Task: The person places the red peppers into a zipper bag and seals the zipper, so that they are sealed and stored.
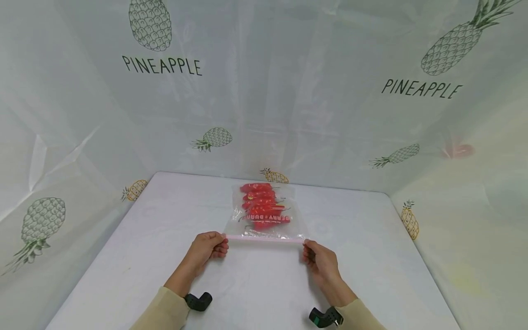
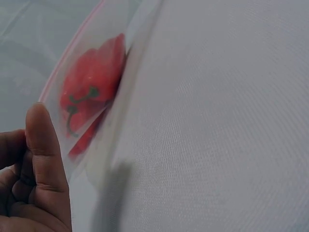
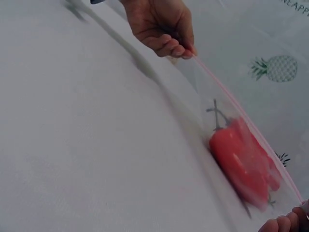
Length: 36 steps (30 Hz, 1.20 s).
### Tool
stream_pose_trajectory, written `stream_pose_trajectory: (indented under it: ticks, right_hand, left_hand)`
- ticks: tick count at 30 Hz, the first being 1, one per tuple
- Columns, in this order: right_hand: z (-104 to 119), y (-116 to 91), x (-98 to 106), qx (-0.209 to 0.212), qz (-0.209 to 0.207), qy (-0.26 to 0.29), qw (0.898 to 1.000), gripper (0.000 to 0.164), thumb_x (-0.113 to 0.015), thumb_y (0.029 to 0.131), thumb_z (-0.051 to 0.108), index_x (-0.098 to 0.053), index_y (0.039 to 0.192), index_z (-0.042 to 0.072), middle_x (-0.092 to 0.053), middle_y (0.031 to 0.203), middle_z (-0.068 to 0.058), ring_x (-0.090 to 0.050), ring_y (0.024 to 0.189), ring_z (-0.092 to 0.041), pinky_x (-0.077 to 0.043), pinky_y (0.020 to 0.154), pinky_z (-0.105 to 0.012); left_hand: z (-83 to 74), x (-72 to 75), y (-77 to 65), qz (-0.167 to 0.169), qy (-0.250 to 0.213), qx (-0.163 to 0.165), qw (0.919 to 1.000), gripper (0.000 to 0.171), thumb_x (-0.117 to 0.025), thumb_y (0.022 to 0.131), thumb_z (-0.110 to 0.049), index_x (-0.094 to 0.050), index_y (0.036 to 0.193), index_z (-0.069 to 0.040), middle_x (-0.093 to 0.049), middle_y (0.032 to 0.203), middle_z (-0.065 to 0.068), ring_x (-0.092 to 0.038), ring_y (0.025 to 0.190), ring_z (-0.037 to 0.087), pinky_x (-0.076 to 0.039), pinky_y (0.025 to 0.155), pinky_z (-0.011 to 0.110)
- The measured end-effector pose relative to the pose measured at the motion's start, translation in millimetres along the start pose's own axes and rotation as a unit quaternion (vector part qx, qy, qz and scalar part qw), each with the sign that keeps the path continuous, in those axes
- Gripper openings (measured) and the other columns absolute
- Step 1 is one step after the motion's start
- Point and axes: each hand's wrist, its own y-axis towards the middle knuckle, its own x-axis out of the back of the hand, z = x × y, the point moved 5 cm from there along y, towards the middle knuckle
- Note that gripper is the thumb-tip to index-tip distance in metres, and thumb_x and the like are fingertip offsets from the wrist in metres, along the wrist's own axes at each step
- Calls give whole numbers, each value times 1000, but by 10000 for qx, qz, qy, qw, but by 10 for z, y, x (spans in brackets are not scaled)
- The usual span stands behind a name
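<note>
A clear zip bag (image 1: 237, 206) with a pink seal strip (image 1: 264, 239) lies toward the back of the white table. Inside it are several red chili peppers (image 1: 264, 206) with green stems, also seen through the plastic as red peppers (image 2: 94, 72) in the left wrist view. My left hand (image 1: 208, 247) pinches the left end of the strip between thumb and forefinger. At the strip's right end, my right hand (image 1: 321, 261) pinches the other corner. The strip is stretched straight between both hands, with the near edge raised off the table.
The white table (image 1: 371, 256) has its back edge against a hanging sheet (image 1: 288, 101) printed with pineapples, which also runs along both sides. Black wrist devices (image 1: 199, 301) sit on both wrists.
</note>
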Motion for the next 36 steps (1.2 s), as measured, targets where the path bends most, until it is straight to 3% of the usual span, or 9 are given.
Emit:
stream_pose_trajectory:
  ticks: [11,24,36]
  right_hand:
    - [-80,-160,60,42,102,-365,9993,21,-70,98,8,-71,106,-12,-69,81,-6,-62,72,-14,-59,66,-25]
    - [-137,-119,87,-246,469,-480,9974,26,-70,100,13,-70,111,-11,-76,88,-10,-73,78,-17,-65,75,-32]
    - [-127,-79,73,-396,771,-385,9955,22,-69,101,15,-70,109,-6,-76,90,-8,-74,80,-16,-66,80,-34]
  left_hand:
    - [80,34,-47,373,145,105,9991,31,-58,109,-16,-65,107,14,-71,82,5,-70,72,11,-64,69,25]
    - [153,118,-43,829,195,288,9959,36,-58,109,-23,-64,110,13,-71,83,3,-70,72,10,-63,69,24]
    - [155,165,-63,813,160,364,9959,38,-59,109,-28,-65,108,10,-70,84,3,-70,73,10,-64,68,25]
